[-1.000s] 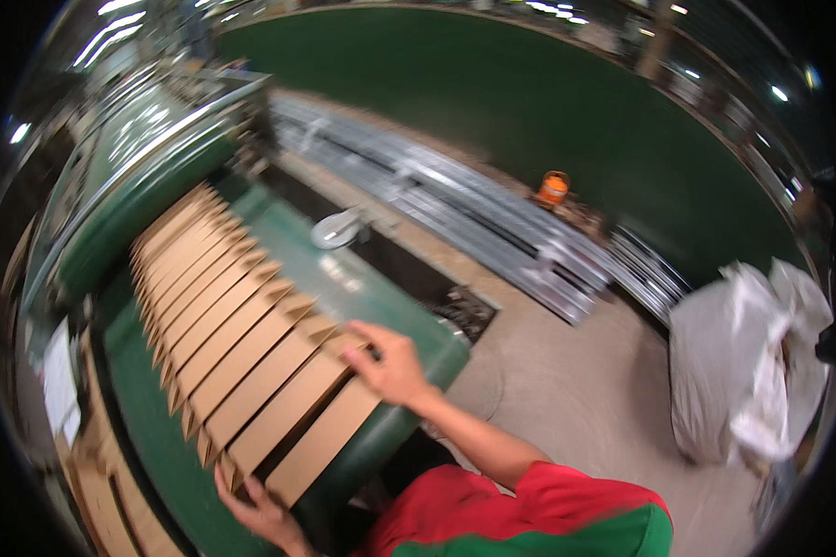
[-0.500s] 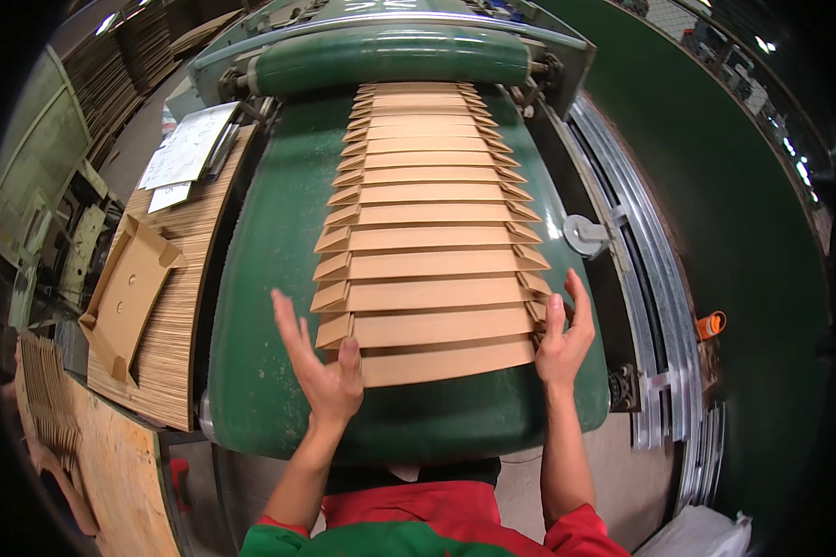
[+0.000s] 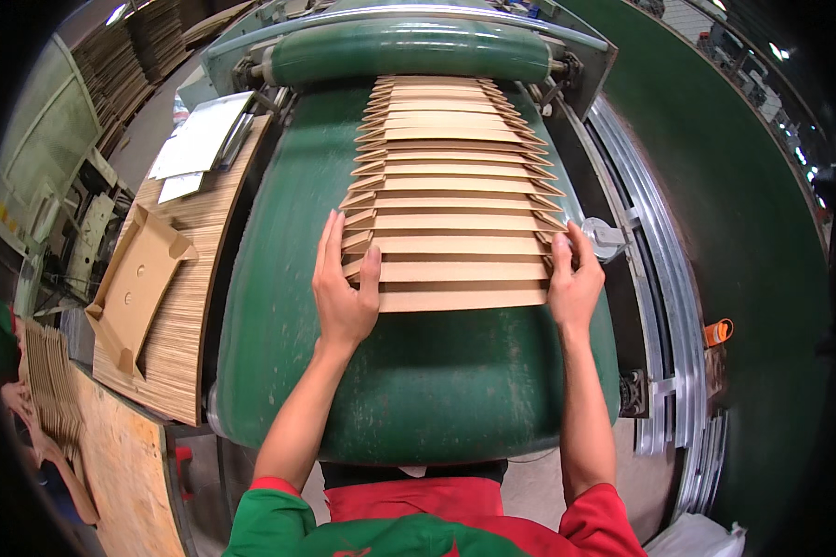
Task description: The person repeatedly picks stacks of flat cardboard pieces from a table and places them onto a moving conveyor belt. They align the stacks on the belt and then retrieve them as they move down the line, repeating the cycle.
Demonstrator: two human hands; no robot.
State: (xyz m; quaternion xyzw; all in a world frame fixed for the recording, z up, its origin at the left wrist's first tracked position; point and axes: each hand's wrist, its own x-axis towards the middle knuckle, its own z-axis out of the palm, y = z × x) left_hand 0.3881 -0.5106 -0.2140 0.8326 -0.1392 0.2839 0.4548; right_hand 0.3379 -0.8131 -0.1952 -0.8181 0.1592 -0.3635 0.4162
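A long overlapping row of brown cardboard pieces with folded triangular end flaps (image 3: 464, 195) lies between the fingers of the two bare hands, its nearest pieces level with the thumbs and the rest running away beyond the fingertips. The left hand (image 3: 346, 302) is at the row's left ends, thumb parted from the fingers, which point forward along the outside of the flaps. The right hand (image 3: 576, 288) is at the right ends, its thumb and fingers likewise apart; how firmly either hand presses on the cardboard cannot be told. Beneath the fingers and the row spreads a wide, scuffed green conveyor belt (image 3: 464, 390), and far ahead of the fingertips a glossy green roller (image 3: 409, 51) crosses above it. Just beyond the right fingers is a round pale grey disc (image 3: 604, 239), with long silver metal rails (image 3: 655, 278) and a small orange container (image 3: 718, 332) farther right. Well left of the left fingers, a tall stack of flat brown cardboard sheets (image 3: 181, 371) carries an open brown cardboard tray with two small round marks (image 3: 137, 288) and, farther forward, some white paper sheets (image 3: 200, 139).
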